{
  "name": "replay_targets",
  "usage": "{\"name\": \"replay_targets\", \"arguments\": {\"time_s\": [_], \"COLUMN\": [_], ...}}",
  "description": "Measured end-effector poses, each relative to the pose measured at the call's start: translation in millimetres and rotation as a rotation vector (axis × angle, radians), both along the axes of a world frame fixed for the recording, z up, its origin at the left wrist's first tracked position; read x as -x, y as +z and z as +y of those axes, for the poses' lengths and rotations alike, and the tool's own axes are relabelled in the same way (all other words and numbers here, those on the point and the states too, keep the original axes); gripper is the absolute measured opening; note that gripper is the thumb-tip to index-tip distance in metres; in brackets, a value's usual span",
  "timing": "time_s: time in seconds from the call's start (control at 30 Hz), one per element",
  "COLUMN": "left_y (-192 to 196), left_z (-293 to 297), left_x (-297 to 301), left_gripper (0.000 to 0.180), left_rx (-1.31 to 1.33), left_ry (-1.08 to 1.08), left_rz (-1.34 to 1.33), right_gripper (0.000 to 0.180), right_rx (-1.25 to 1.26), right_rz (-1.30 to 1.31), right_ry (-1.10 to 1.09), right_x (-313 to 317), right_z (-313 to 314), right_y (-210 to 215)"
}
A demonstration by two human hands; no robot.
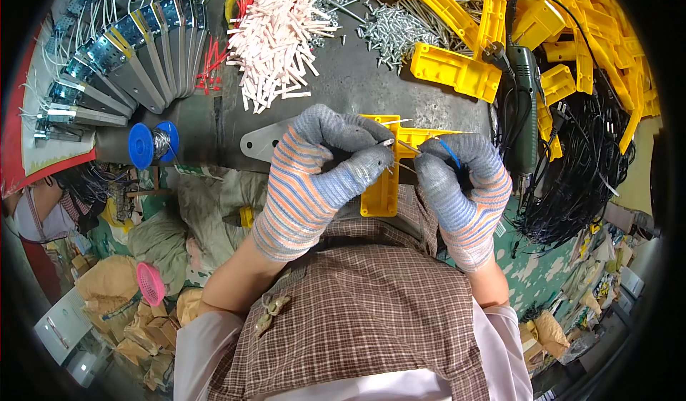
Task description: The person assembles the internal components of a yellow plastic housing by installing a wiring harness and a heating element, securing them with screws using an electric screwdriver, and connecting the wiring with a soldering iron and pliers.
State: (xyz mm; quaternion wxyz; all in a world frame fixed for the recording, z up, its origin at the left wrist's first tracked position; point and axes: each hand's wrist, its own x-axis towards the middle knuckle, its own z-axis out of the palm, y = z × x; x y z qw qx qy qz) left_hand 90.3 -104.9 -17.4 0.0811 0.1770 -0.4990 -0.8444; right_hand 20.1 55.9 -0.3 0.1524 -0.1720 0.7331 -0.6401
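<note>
Both my hands wear grey knit gloves with orange and blue stripes, and they work close together over a yellow plastic housing [379, 199]. My left hand [311, 172] is closed, with thumb and forefinger pinching a small pale-tipped wire end [389, 142]. Closed as well, my right hand [464, 179] pinches thin wires at its fingertips; a blue wire [449, 151] loops over its fingers and a brownish lead [409, 147] points toward the left hand. Beside my left hand lies a flat grey metal plate [255, 145] with holes, partly hidden by the glove.
White sleeves [275, 44] are heaped at the back, beside loose screws [396, 33]. Yellow housings [457, 72] pile up at the right, near a green power tool [523, 108] and black cables [564, 194]. Metal brackets with wires [132, 58] and a blue solder spool [143, 146] stand left.
</note>
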Motion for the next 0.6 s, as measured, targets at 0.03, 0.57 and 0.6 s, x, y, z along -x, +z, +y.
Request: {"name": "replay_targets", "arguments": {"time_s": [0.03, 0.57, 0.6], "left_y": [0.0, -9.5, -8.1], "left_z": [0.1, -2.2, -2.8], "left_x": [0.1, -2.2, -2.0], "left_gripper": [0.018, 0.018, 0.018], "left_rx": [0.001, 0.313, 0.311], "left_ry": [-0.004, 0.037, 0.034], "left_rz": [0.031, 0.153, 0.155], "right_gripper": [0.013, 0.01, 0.01], "right_rx": [-0.03, -0.087, -0.088], "right_rz": [0.028, -0.01, -0.009], "right_ry": [0.007, 0.058, 0.055], "right_x": [1.1, 4.8, 4.8], "right_z": [-0.1, -2.3, -2.0], "right_y": [-0.9, 4.3, 4.1]}}
